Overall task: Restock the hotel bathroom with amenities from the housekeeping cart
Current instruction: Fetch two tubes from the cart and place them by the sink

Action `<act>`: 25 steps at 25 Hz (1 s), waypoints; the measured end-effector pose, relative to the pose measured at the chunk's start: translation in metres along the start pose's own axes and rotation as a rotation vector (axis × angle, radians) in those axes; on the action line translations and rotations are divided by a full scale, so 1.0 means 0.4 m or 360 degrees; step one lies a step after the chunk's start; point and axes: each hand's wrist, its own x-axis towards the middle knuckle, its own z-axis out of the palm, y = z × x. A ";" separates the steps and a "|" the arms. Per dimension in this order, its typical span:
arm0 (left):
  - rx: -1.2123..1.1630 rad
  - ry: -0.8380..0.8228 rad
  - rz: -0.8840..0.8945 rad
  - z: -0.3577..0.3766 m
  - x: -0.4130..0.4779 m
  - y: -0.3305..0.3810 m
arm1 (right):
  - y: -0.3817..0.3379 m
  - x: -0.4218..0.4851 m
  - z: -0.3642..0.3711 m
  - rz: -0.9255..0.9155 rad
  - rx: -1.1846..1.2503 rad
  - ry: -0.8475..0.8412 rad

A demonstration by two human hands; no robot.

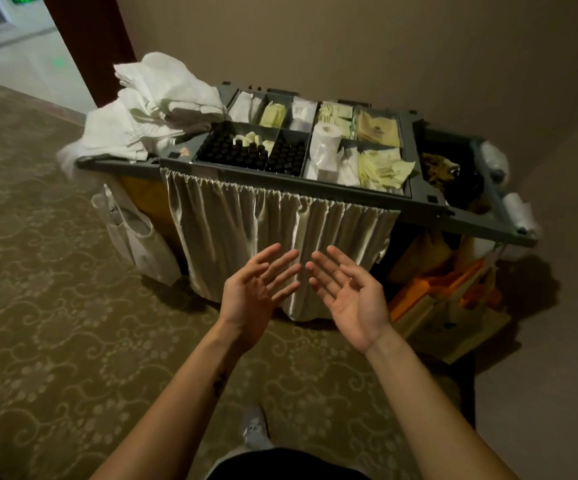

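Left hand (258,289) and right hand (348,296) were released, fingers straight, empty, before the cart (280,183). Sachets (381,168) and dark bottles (246,152) sat in its top tray; print unreadable. Curtain (263,230) covered the cart's front.

The cart tray (280,184) is lying open from above; towels (163,105) are overhanging its left end, a wall (349,46) is standing behind it (curtain (263,230) covering its front).
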 end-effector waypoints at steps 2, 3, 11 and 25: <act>0.0032 -0.0042 -0.0013 -0.009 0.094 0.087 | -0.008 0.099 0.068 -0.0037 0.0012 0.0005; 0.0045 -0.0044 -0.0018 -0.012 0.129 0.119 | -0.012 0.137 0.096 -0.0035 0.0006 0.0003; -0.0017 0.0001 0.0030 -0.053 0.380 0.296 | -0.041 0.418 0.239 0.0015 -0.0047 -0.0009; 0.0037 0.0214 0.0223 0.030 0.981 0.542 | -0.250 1.113 0.397 0.0161 -0.0082 -0.0256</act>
